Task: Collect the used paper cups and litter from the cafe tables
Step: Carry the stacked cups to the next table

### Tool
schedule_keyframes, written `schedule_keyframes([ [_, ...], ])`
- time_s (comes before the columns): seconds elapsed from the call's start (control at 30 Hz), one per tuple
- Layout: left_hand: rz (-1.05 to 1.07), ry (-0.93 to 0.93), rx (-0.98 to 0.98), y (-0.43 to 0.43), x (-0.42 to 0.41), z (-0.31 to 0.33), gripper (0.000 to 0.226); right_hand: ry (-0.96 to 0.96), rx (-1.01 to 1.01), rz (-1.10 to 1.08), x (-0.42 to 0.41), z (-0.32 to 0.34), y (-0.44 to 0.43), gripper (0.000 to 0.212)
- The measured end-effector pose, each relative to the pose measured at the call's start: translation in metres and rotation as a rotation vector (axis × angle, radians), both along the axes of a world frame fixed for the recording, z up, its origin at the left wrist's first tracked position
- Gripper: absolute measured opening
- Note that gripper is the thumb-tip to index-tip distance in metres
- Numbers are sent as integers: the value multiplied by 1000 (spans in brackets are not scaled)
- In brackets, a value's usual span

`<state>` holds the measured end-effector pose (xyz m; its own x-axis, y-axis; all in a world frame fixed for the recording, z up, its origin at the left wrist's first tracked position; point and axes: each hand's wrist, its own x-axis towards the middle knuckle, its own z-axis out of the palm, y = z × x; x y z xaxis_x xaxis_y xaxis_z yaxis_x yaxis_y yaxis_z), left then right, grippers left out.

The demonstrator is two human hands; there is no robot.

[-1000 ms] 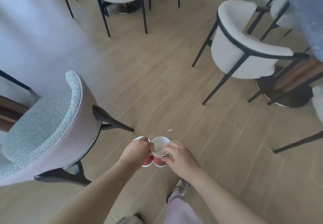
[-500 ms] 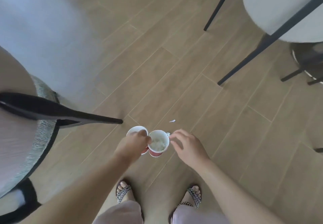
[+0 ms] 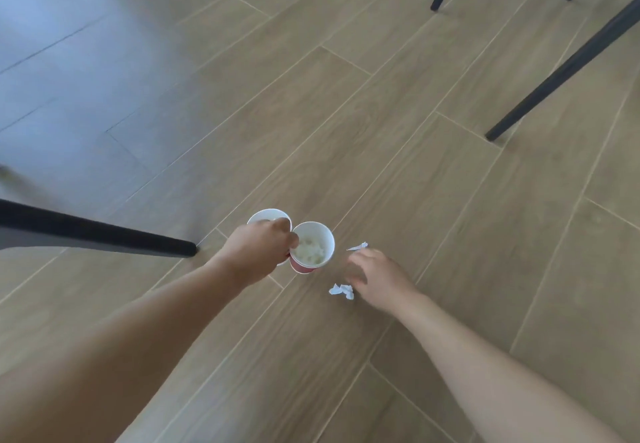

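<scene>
The left hand [image 3: 258, 255] has its grip closed on two paper cups [image 3: 311, 247] at once, fingers pinched over the rims where they touch; the right-side cup is red outside w/ crumpled tissue in it, the other one is mostly hidden behind the knuckles. The right hand [image 3: 379, 280] is low over the wood floor [image 3: 398, 113], fingers spread and loosely curled, holding nothing as far as I can see, though the fingertips are a bit blurred. Two bits of litter lie on the floor: a small paper scrap [image 3: 358, 246] just beyond the fingertips, and a crumpled tissue [image 3: 342, 291] just beside the thumb side of the hand. To do this step well, I think the right hand should pinch one piece at a time, the nearer tissue first, then drop it in the cup w/ tissue, while the left keeps both cups upright and level so nothing spills out; the two-cup pinch looks not very secure, so no sudden tilt. A dark chair leg [image 3: 104, 235] is near the left forearm, better not to bump it. Compared to 0.5 s ago, the view is much closer to the floor, the feet are gone from view, the right hand has left the cups and moved down-right, and the crumpled tissue is now on the floor where before only one scrap was seen.
</scene>
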<state>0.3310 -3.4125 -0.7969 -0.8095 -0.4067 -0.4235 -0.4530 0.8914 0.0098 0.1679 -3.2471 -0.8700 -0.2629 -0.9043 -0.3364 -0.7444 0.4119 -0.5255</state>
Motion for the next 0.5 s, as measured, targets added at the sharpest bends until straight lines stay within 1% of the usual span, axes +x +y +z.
schedule_keyframes([
  [0.07,9,2,-6,-1,-2,-12,33,14,64,78,2,-20,1,17],
  [0.13,39,21,-3,0,-2,-17,32,12,89,139,8,-33,6,21],
  [0.23,86,61,14,3,-2,-21,28,-29,118,147,21,-42,20,38],
  [0.33,131,107,37,3,1,-28,25,-11,109,136,23,-49,26,47],
  [0.4,161,111,66,1,5,-35,23,-24,82,119,19,-53,25,44],
  [0.5,136,62,88,4,11,-44,22,-5,87,100,13,-57,23,23],
])
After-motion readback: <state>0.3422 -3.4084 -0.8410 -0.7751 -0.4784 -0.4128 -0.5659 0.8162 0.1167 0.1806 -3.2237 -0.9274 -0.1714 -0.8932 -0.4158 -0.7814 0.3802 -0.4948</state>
